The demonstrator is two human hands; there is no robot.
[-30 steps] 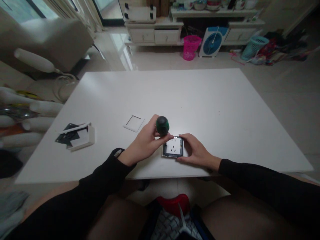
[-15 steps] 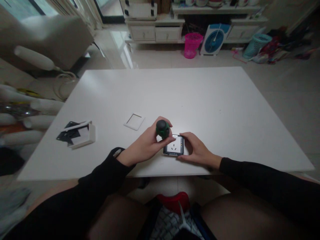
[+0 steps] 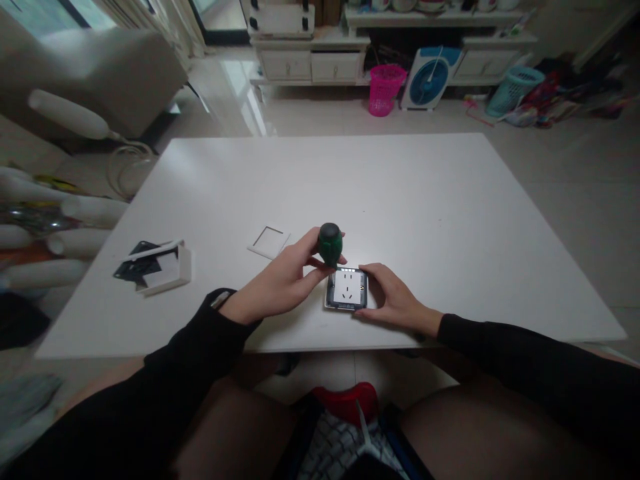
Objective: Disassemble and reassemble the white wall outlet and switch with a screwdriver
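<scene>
Left hand (image 3: 280, 283) has its fingers curled round a chunky green, black-topped tool handle (image 3: 331, 248), right hand (image 3: 395, 299)'s gripping a square white, dark-framed plastic socket (image 3: 347, 288) by its right side.

The left hand (image 3: 280, 283) grips a green tool handle (image 3: 331, 247); the right hand (image 3: 395, 298) holds the right edge of a socket panel (image 3: 347, 290). Beyond the left hand lies a white frame (image 3: 261, 254); well to that hand's left, a white box (image 3: 184, 267).
</scene>
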